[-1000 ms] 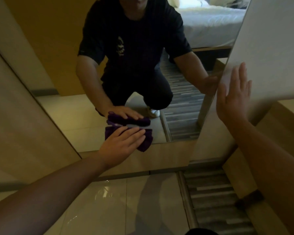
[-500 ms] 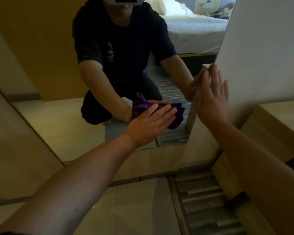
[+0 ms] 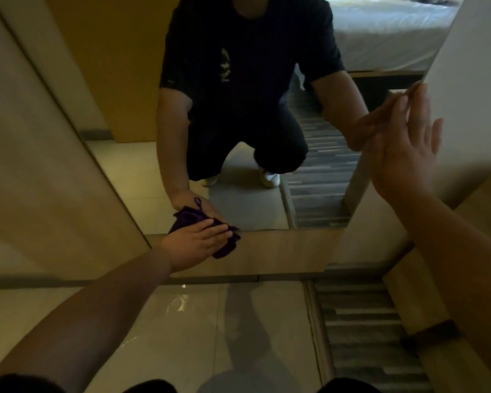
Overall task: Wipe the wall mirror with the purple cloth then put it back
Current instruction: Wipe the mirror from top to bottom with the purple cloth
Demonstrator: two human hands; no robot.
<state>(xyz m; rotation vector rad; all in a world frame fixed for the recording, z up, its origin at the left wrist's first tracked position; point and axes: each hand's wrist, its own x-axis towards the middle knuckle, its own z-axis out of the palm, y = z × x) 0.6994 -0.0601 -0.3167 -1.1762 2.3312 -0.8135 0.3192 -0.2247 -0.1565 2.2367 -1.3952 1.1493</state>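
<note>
A: The left hand (image 3: 194, 241) — what is it doing down there?

B: Its fingers lie nearly straight and together, pressing the crumpled purple cloth (image 3: 223, 246) flat against the bottom edge of the tall frameless wall mirror (image 3: 142, 114). The cloth sits right where the glass meets the pale wooden panel (image 3: 281, 253) under it, part on the glass and part hanging over the panel.

A: Which way does the cloth run?

B: It is bunched, so the shape is loose, but its long axis slants from upper left to lower right, with one corner drooping toward the floor.

A: And the right hand (image 3: 403, 154)?

B: Open, fingers straight and pointing up, palm laid on the right side of the mirror where it meets the white wall (image 3: 471, 80). It holds nothing.

A: What else is around?

B: A beige wooden panel (image 3: 34, 171) flanks the mirror on the left. Below lies the glossy cream tiled floor (image 3: 165, 321), and to the right of it a grey striped carpet (image 3: 363, 330). A light wooden ledge (image 3: 488, 199) sticks out at far right. In the glass you see the crouching person's reflection, a dark shirt and white shoes, and a bed with white bedding (image 3: 386, 35) behind.

A: Anything blocking the cloth?

B: Only the left hand, covering most of it.
</note>
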